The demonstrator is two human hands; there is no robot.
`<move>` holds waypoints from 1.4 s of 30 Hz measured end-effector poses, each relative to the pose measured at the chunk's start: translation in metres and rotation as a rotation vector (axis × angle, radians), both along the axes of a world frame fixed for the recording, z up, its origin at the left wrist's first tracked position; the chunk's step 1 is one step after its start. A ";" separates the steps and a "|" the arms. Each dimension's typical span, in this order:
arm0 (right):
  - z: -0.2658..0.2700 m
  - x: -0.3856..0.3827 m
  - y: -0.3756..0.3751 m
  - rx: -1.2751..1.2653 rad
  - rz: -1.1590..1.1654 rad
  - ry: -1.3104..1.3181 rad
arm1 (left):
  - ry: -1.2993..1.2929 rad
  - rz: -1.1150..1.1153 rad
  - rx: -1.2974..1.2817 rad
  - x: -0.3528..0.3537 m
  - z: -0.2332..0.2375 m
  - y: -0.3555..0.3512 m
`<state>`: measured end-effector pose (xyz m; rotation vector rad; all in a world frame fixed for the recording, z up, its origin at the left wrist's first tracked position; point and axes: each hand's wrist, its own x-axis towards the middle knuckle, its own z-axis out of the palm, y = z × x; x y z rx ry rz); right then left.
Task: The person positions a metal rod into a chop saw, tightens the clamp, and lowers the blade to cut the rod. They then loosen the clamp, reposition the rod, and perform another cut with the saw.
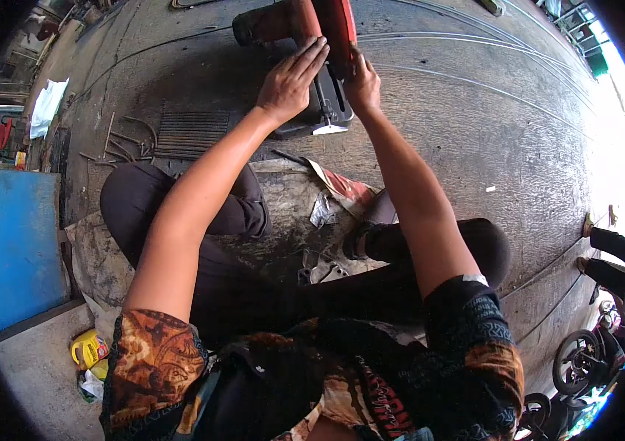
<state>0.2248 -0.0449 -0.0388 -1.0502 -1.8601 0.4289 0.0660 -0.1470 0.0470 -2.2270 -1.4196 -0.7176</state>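
In front of me, at the top of the head view, stands a red cut-off saw (338,29) on a dark metal base (294,131). My left hand (289,82) lies against the red housing with its fingers stretched out. On the other side, my right hand (363,84) has its fingers bent against the lower edge of the blade guard. The palm side of each hand is hidden. A clamp screw with a bright metal plate (329,129) shows at the near end of the base, below and between my hands.
A ribbed metal grate (191,134) and several bent rods (127,145) lie to the left. Long thin rods (474,44) stretch across the floor at upper right. A blue panel (15,246) and yellow container (89,348) stand left. Motorcycles (577,361) and a person's legs (612,257) are at right.
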 end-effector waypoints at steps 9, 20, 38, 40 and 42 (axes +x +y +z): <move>-0.011 0.001 -0.004 0.012 -0.011 0.032 | 0.032 0.015 -0.020 0.004 -0.006 -0.005; -0.021 0.001 -0.003 0.013 -0.010 0.034 | 0.020 0.010 -0.053 0.006 -0.009 -0.008; -0.015 0.002 -0.005 -0.013 -0.006 0.046 | 0.015 -0.003 -0.041 0.005 -0.013 -0.005; -0.016 0.002 -0.004 0.007 -0.005 0.053 | 0.000 0.007 -0.065 0.007 -0.011 -0.006; -0.017 0.003 -0.004 0.013 0.000 0.050 | 0.004 0.007 -0.057 0.007 -0.012 -0.006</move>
